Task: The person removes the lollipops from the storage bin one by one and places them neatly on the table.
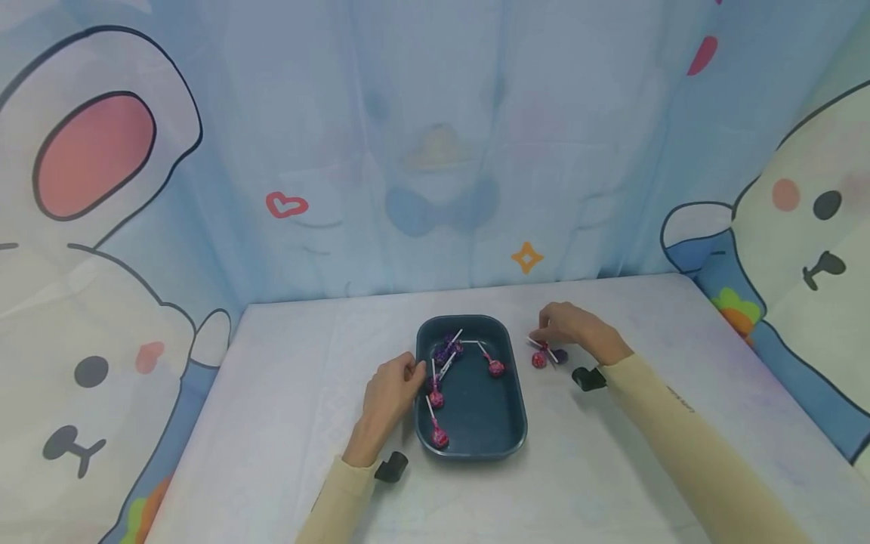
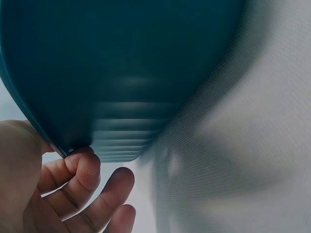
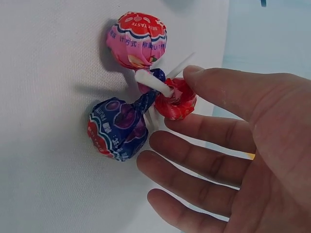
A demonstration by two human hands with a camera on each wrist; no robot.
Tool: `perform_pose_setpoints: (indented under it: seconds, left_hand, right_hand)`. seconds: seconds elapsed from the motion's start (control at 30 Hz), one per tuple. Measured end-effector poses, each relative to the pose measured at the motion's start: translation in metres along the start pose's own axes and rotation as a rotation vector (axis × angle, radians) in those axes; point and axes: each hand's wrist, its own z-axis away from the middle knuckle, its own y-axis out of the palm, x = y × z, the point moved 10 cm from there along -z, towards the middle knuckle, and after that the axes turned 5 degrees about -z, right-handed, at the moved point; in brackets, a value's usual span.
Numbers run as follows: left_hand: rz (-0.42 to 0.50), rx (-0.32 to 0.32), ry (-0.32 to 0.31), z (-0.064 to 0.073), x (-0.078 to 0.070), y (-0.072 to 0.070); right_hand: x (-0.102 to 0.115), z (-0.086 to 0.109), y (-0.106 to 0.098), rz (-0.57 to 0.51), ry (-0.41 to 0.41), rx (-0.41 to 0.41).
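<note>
- Fingers of the bare left hand (image 1: 390, 389), near the lower centre of the head view, grip the left rim of a dark teal, round-cornered rectangular tray (image 1: 482, 427); in the left wrist view the index finger curls against that rim at lower left, the other fingers bent loosely below.
- The tray sits at the lower centre of the head view, on a worktop (image 1: 612, 468) covered with white cloth.
- Along the tray's left side lie two round, pink-and-red wrapped lollipops with white sticks, the lower one (image 1: 440, 438) near the lower left corner, the other (image 1: 436, 398) above it.
- Purple-wrapped lollipops (image 1: 443, 353) with white sticks cluster toward the tray's upper left; their sticks overlap.
- Another pink-and-red lollipop (image 1: 496, 368) lies near the tray's right wall.
- Right of the tray, a ball-shaped pink-and-red lollipop (image 3: 137, 41) and a dark blue-purple one (image 3: 119, 127) lie close together on the worktop.
- Right of centre, the bare right hand (image 1: 574, 326) pinches a red-wrapped lollipop (image 3: 176, 104) between thumb and index finger; whether it is clear of the worktop cannot be told.
- A pale yellow sleeve (image 1: 693, 446) runs to the lower right.
</note>
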Motion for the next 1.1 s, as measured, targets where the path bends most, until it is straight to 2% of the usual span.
perform_pose_setpoints:
  seconds: [0.23,0.47,0.7,0.87,1.1]
  left_hand:
    - [0.001,0.004,-0.005,0.0,0.0,0.0]
    - [-0.003,0.004,-0.008,0.0,0.0,0.0]
    - [-0.002,-0.003,-0.008,0.0,0.001,0.0]
    - [-0.003,-0.009,-0.008,0.001,0.0,-0.002]
    - [0.0,-0.004,-0.004,0.0,0.0,0.0]
  right_hand:
    - [-0.003,0.003,0.0,-0.018,0.028,0.006]
    - [0.004,0.007,-0.007,-0.023,-0.016,-0.011]
    - [0.04,0.02,-0.022,0.011,-0.133,-0.048]
    - [0.07,0.037,-0.032,0.029,-0.188,-0.051]
    - [0.096,0.054,-0.036,0.039,-0.244,-0.061]
